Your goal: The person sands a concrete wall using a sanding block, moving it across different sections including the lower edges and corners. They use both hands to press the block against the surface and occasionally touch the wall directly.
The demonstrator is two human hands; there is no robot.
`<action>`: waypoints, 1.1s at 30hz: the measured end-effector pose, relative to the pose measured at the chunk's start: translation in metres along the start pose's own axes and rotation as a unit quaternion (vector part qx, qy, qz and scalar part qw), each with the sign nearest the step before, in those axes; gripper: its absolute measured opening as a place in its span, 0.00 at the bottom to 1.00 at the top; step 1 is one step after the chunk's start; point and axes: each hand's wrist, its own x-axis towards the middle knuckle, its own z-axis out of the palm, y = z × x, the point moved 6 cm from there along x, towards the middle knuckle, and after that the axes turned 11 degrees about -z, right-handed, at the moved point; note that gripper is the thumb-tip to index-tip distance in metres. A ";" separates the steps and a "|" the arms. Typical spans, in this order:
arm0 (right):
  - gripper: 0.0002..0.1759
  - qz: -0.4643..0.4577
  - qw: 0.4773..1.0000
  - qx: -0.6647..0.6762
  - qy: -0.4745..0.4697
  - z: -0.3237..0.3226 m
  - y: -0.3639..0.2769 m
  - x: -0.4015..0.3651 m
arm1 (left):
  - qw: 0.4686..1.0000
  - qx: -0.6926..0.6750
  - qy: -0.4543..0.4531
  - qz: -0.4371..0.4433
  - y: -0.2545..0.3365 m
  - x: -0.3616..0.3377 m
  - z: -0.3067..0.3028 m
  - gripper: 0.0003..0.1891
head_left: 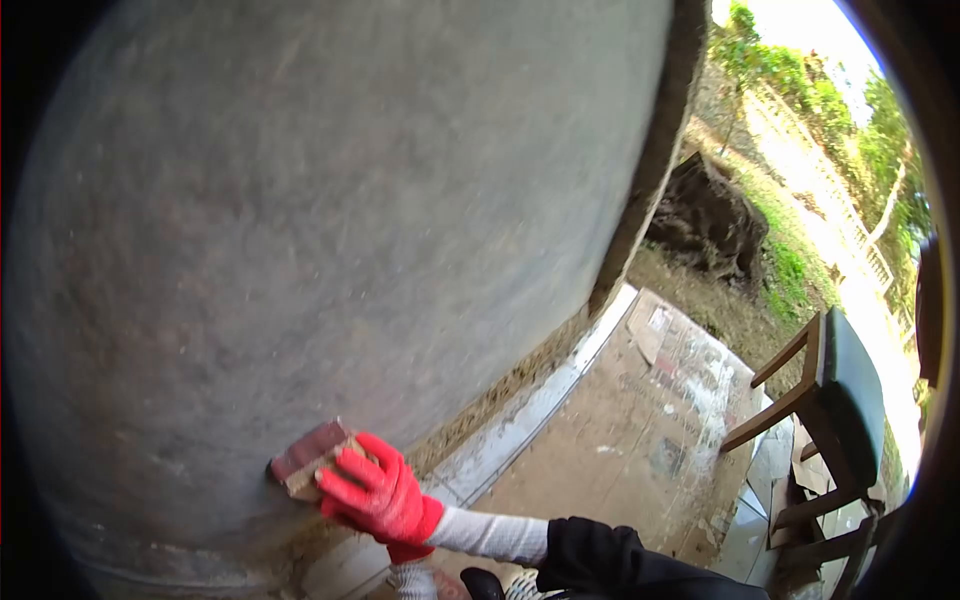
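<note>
My right hand, in a red glove with a white knitted cuff, grips a sanding block. The block has a dark reddish face and tan sides, and it lies against the grey plastered wall near the wall's foot. Partly behind the right hand is my left hand, also red-gloved with a white cuff. Its fingers are hidden, so whether it touches the block cannot be made out.
A white tile strip runs along the wall's base. Beyond it, the dusty floor carries cardboard and paint marks. To the right stands a wooden chair with a dark padded seat. Outside, a dark heap lies near grass.
</note>
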 end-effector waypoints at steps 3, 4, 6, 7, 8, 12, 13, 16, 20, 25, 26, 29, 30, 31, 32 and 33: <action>0.35 0.006 0.999 -0.033 0.032 -0.007 -0.005 0.014 | 0.998 0.035 0.046 0.026 0.007 0.008 -0.010 0.38; 0.35 0.008 0.999 -0.042 0.032 -0.013 -0.008 0.026 | 0.996 0.049 0.068 0.036 0.014 0.018 -0.018 0.37; 0.36 0.023 0.998 0.022 0.049 -0.022 -0.005 0.045 | 0.991 0.071 0.100 0.044 0.026 0.034 -0.033 0.36; 0.36 0.023 0.998 0.019 0.049 -0.023 -0.003 0.044 | 0.990 0.075 0.110 0.049 0.027 0.037 -0.035 0.36; 0.37 0.015 0.999 0.029 0.038 -0.024 -0.004 0.043 | 0.990 0.075 0.112 0.050 0.023 0.033 -0.031 0.35; 0.38 0.009 0.998 0.054 -0.016 -0.034 0.014 0.021 | 0.968 -0.164 0.014 -0.187 -0.092 0.002 0.026 0.33; 0.38 0.015 0.998 0.028 -0.047 -0.036 0.022 0.016 | 0.979 -0.129 0.033 -0.152 -0.105 0.010 0.024 0.33; 0.37 0.030 0.999 -0.027 -0.027 -0.055 0.039 0.025 | 0.952 0.167 0.224 0.125 0.035 0.082 -0.061 0.49; 0.36 0.056 0.998 -0.036 0.017 -0.056 0.058 0.033 | 0.936 0.211 0.231 0.160 0.049 0.103 -0.079 0.47; 0.36 0.070 0.997 -0.013 0.004 -0.053 0.060 0.015 | 0.875 -0.425 0.120 -0.202 -0.085 0.067 -0.067 0.50; 0.36 0.065 0.998 -0.016 -0.001 -0.054 0.061 0.011 | 0.977 -0.158 0.137 -0.047 -0.046 0.076 -0.079 0.51; 0.36 0.112 0.993 -0.011 -0.018 -0.057 0.064 0.009 | 0.972 0.162 0.147 0.091 0.007 0.116 -0.090 0.56; 0.35 0.125 0.992 -0.016 -0.012 -0.056 0.064 0.012 | 0.967 0.170 0.169 0.090 0.010 0.121 -0.101 0.60; 0.34 0.140 0.990 -0.001 0.000 -0.054 0.065 0.012 | 0.962 0.187 0.179 0.084 0.002 0.113 -0.103 0.60; 0.34 0.148 0.989 0.006 -0.004 -0.052 0.064 0.011 | 0.969 0.166 0.169 0.071 -0.012 0.104 -0.096 0.58; 0.35 0.156 0.988 0.012 -0.004 -0.050 0.065 0.010 | 0.975 0.142 0.160 0.063 -0.027 0.100 -0.089 0.56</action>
